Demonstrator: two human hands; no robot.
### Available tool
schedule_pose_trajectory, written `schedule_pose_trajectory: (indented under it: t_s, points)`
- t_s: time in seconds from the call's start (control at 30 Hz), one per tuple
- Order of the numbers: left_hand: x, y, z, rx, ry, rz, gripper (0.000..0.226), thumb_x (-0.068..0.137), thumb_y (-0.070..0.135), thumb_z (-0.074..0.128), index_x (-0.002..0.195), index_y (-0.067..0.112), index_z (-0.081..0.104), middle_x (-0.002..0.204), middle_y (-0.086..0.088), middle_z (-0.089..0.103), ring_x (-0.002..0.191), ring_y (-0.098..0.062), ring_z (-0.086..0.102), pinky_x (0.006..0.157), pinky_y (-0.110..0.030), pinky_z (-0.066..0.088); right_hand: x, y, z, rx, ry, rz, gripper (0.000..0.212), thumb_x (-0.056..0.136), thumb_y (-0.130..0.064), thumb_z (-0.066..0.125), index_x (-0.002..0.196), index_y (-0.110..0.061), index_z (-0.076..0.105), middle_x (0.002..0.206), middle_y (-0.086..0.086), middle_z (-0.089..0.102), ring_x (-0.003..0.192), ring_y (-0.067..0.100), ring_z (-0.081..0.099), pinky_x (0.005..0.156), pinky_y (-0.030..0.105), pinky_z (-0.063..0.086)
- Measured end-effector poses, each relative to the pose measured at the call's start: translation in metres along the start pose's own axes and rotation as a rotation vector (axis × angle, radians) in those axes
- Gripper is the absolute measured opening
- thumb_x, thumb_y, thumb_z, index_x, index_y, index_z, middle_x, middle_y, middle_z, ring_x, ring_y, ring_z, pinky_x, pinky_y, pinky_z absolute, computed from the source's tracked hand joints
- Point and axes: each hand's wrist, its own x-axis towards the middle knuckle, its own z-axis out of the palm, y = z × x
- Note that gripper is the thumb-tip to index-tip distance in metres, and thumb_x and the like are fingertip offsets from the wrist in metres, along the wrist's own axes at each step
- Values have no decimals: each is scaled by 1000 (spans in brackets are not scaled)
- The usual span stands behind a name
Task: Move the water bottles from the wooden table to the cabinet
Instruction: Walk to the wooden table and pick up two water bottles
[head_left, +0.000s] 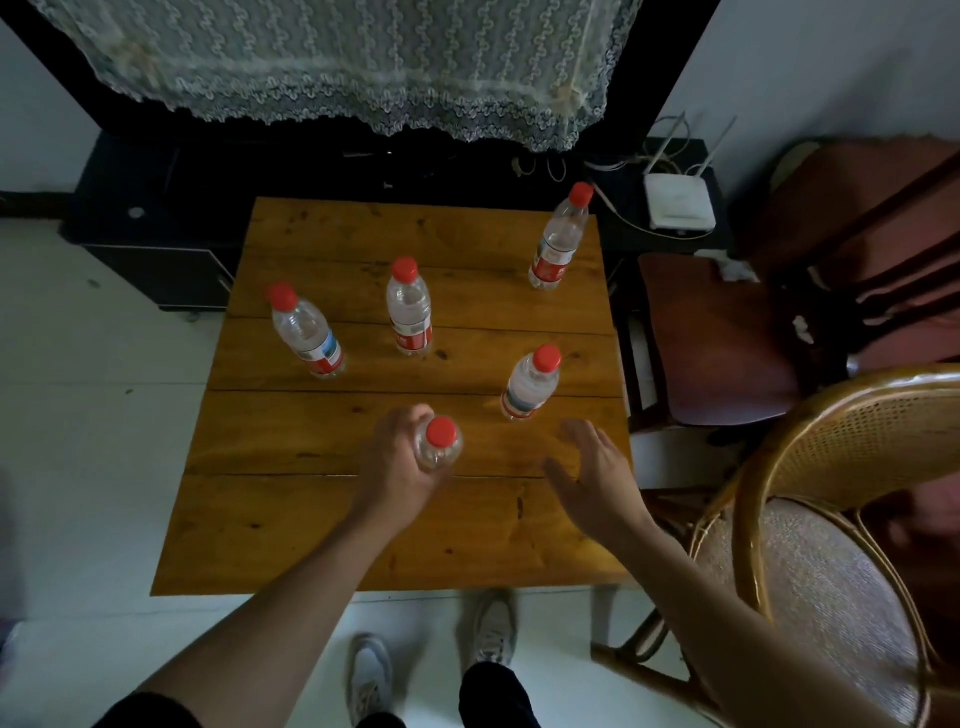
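Several clear water bottles with red caps stand on the wooden table (322, 525). My left hand (395, 462) grips the nearest bottle (440, 444) around its body; only its cap and shoulder show. My right hand (592, 473) hovers over the table's right side, fingers spread and holding nothing, just below a bottle (530, 384). Other bottles stand at the left (306, 332), the middle (409, 312) and the far right corner (558, 239). The black cabinet (156, 228) sits behind the table, low against the wall.
A lace-draped TV (363, 67) stands on the cabinet, with a white router (678, 202) and cables at its right end. A dark wooden chair (717, 338) and a rattan chair (810, 561) crowd the table's right side. White tiled floor lies to the left.
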Motion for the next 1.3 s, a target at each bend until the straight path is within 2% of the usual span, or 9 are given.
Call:
schedule_pose_trajectory:
  t_s: [0.13, 0.23, 0.43, 0.57, 0.7, 0.87, 1.07, 1.2, 1.3]
  points:
    - [11, 1, 8, 48, 14, -45, 69, 70, 22, 89, 129, 15, 53, 121, -5, 56, 109, -20, 55, 82, -24, 46, 27, 7, -5, 23, -19, 3, 64, 91, -39, 63, 145, -16, 36, 143, 5, 47, 129, 23, 46, 105, 40, 43]
    - [14, 0, 12, 21, 45, -82, 68, 71, 24, 88, 128, 17, 53, 119, -3, 57, 107, -18, 55, 80, -21, 43, 46, 11, -7, 52, 0, 26, 71, 85, -36, 71, 144, -16, 37, 139, 4, 49, 123, 20, 49, 98, 35, 45]
    - [17, 4, 11, 19, 72, -82, 65, 71, 31, 88, 124, 19, 53, 113, 1, 58, 99, -14, 57, 80, -30, 55, 76, 13, -1, 163, 66, 29, 80, 75, -33, 82, 141, -18, 40, 138, 1, 51, 123, 17, 48, 97, 30, 41]
    - [15, 0, 13, 27, 64, -97, 71, 68, 31, 91, 126, 23, 50, 115, 3, 57, 100, -12, 59, 79, -29, 57, 87, 15, 11, 274, 101, 16, 78, 70, -34, 86, 135, -25, 45, 130, -4, 57, 116, 12, 54, 97, 44, 51]
    - [10, -6, 14, 1, 57, -99, 72, 65, 25, 92, 123, 24, 50, 116, 3, 57, 102, -13, 60, 79, -28, 58, 93, 18, 25, 355, 172, 33, 73, 68, -34, 87, 129, -28, 48, 120, -10, 59, 110, 9, 56, 93, 46, 53]
    - [8, -9, 16, -15, 78, -114, 76, 64, 23, 93, 127, 21, 51, 121, 2, 57, 108, -14, 58, 85, -31, 57, 102, 20, 34, 390, 206, 19, 72, 68, -31, 87, 128, -26, 48, 121, -6, 58, 112, 12, 54, 96, 44, 51]
    - [11, -6, 23, -51, 60, -162, 79, 64, 21, 93, 129, 18, 49, 122, 4, 54, 107, -8, 52, 82, -14, 44, 112, 18, 39, 369, 206, -6, 73, 67, -32, 88, 126, -26, 45, 117, -4, 56, 107, 14, 55, 91, 37, 52]
    - [12, -6, 23, -43, 62, -140, 77, 63, 22, 94, 127, 18, 52, 120, 4, 56, 105, -9, 54, 81, -20, 49, 112, 18, 39, 348, 223, -17, 70, 65, -32, 90, 120, -26, 47, 111, -5, 58, 102, 13, 56, 81, 24, 46]
    - [9, -3, 19, -40, 48, -125, 74, 63, 23, 93, 125, 19, 53, 114, 7, 54, 101, -10, 55, 75, -17, 47, 107, 21, 35, 335, 213, -30, 63, 64, -33, 90, 113, -25, 51, 104, -8, 61, 97, 12, 58, 81, 29, 51]
